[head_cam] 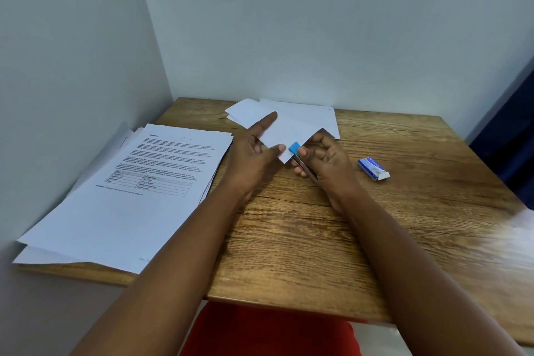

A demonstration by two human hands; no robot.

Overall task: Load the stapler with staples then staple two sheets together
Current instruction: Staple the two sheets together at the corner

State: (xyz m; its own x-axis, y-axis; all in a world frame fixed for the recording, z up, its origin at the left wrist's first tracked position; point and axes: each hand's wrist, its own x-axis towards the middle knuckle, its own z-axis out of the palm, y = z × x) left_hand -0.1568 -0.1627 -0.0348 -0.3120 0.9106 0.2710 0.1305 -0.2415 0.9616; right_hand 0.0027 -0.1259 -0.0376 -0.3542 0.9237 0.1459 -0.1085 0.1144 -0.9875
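On the table (375,240), printed stack (130,196) lies left, staple box (372,168) right.

Wooden bench (375,225) stands in a corner between pale walls (318,23). A stack of printed documents (130,196) lies along its left edge.

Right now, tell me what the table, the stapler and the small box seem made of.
Table: wood or wood-look laminate, matte; the grain lines show. Stapler: blue cap looks like plastic, the thin bar under the right hand seems metal, greyish. Small box: printed cardboard, with an open white flap.
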